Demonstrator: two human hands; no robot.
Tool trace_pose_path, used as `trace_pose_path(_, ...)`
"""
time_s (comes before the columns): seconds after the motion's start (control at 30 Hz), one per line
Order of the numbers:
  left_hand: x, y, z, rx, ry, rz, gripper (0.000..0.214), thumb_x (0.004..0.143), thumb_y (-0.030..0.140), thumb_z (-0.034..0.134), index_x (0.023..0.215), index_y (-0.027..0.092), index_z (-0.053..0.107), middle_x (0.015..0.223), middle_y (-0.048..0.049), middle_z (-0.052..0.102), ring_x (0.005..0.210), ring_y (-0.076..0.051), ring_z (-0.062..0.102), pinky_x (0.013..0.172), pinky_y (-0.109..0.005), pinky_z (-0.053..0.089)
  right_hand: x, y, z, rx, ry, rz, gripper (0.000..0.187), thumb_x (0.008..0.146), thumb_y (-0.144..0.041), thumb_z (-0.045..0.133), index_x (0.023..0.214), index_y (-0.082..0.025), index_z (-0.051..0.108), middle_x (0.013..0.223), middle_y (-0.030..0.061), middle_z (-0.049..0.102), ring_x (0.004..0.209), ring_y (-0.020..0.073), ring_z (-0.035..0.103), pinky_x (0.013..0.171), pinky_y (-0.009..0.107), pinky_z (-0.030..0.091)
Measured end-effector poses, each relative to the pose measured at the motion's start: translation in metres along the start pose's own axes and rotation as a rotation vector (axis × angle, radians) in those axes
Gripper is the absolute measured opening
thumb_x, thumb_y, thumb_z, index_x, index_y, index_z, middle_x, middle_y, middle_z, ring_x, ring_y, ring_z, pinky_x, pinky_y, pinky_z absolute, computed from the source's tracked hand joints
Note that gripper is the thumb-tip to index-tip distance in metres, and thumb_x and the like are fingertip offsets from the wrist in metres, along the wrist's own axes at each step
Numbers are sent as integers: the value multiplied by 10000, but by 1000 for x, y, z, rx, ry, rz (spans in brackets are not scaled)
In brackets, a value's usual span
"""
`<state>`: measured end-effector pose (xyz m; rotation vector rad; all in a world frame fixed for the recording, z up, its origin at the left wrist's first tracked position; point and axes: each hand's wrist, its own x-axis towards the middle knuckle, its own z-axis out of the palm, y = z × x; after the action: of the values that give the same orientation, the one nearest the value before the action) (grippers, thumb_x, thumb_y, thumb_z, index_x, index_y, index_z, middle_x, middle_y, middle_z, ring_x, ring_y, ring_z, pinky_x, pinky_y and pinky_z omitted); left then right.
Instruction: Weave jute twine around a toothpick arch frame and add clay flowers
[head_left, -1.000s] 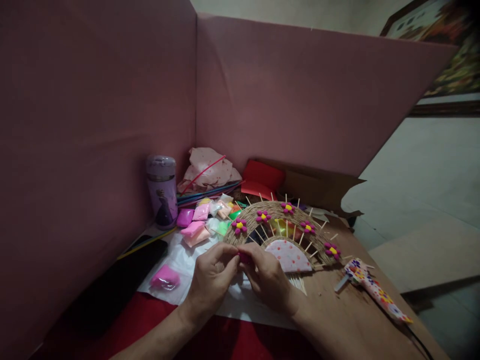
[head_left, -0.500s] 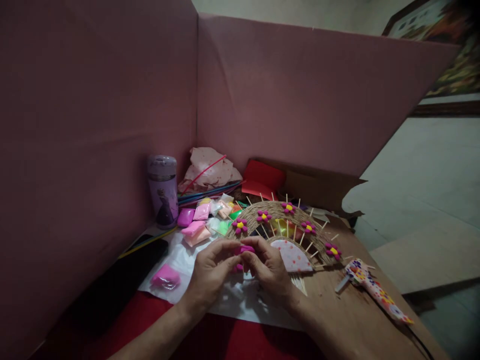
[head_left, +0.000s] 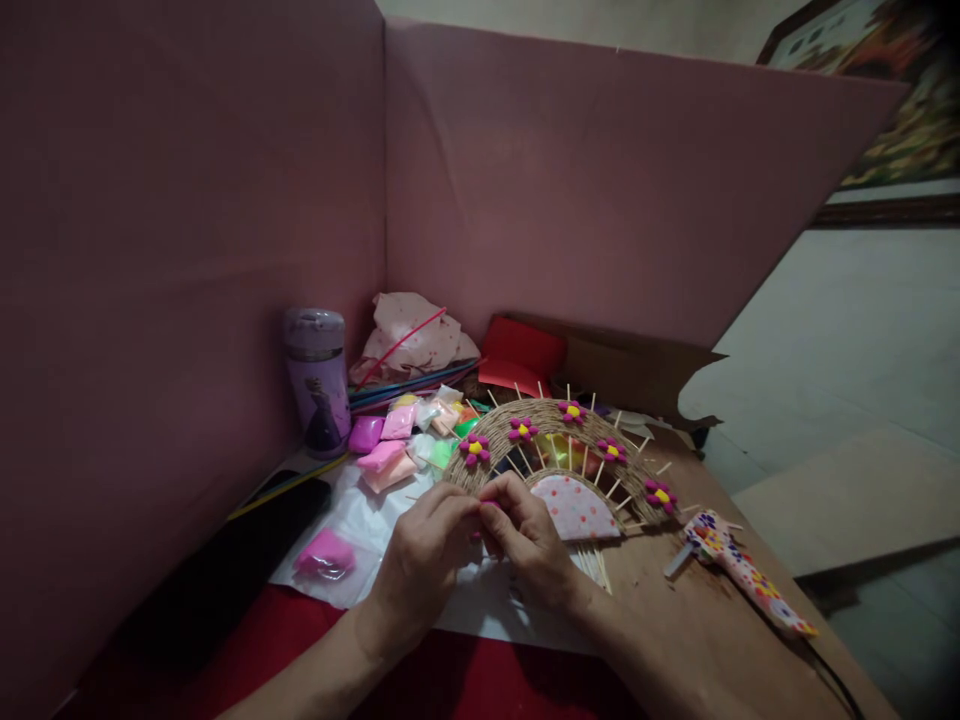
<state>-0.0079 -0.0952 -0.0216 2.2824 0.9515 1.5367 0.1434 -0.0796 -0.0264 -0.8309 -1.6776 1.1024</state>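
My left hand (head_left: 424, 560) and my right hand (head_left: 529, 545) meet at the table's middle, fingertips pinched together on a small piece of pink clay (head_left: 489, 508) that barely shows between them. Just beyond the fingers lies a half-round woven fan (head_left: 551, 430) of twine on wooden sticks, set with several pink clay flowers with yellow centres (head_left: 474, 448). A dotted pink half-circle (head_left: 574, 508) fills its inner part, right beside my right hand.
Clay packets (head_left: 386, 458) and one pink packet (head_left: 326, 553) lie on white paper (head_left: 360, 520) at left. A purple bottle (head_left: 316, 380), crumpled cloth (head_left: 409, 335), red sheet (head_left: 521, 355), patterned glue gun (head_left: 739, 570) and black object (head_left: 225, 570) ring the spot. Pink boards (head_left: 187, 250) wall the back and left.
The clay piece showed between my fingertips half a second ago; now the fingers have closed over it and it is mostly hidden. The hands stay in the same spot.
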Motion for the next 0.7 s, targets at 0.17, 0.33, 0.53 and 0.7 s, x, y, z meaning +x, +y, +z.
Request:
trace_pose_path(0.17, 1, 0, 1, 51, -5, 19, 135, 858, 81, 460, 881, 148, 574, 879, -80, 593, 813, -141, 555, 696, -257, 474, 0, 1, 0, -59, 6, -9, 154, 893, -338, 492, 855, -190, 508, 653, -37, 499, 510, 68, 433, 476, 197, 353)
trace_pose_path(0.33, -1, 0, 0, 12, -18, 7, 121, 849, 78, 475, 875, 155, 564, 826, -52, 603, 787, -134, 558, 692, -256, 463, -1, 1, 1, -69, 12, -29, 152, 885, -332, 505, 840, -187, 514, 669, -30, 508, 518, 71, 446, 484, 198, 369)
trace_pose_path(0.53, -2, 3, -3, -88, -5, -161, 125, 816, 68, 508, 843, 170, 575, 750, -6, 578, 679, -104, 546, 624, -226, 439, -2, -5, 2, -125, 37, -94, 118, 891, -294, 492, 914, -193, 548, 714, -11, 558, 592, 96, 517, 547, 212, 410)
trace_pose_path(0.7, -1, 1, -4, -79, 81, -152, 142, 821, 86, 525, 905, 176, 596, 792, -15, 617, 715, -107, 576, 640, -217, 455, -1, -11, 0, -306, 31, -177, 127, 881, -249, 494, 903, -185, 601, 743, 16, 605, 657, 125, 552, 612, 240, 424)
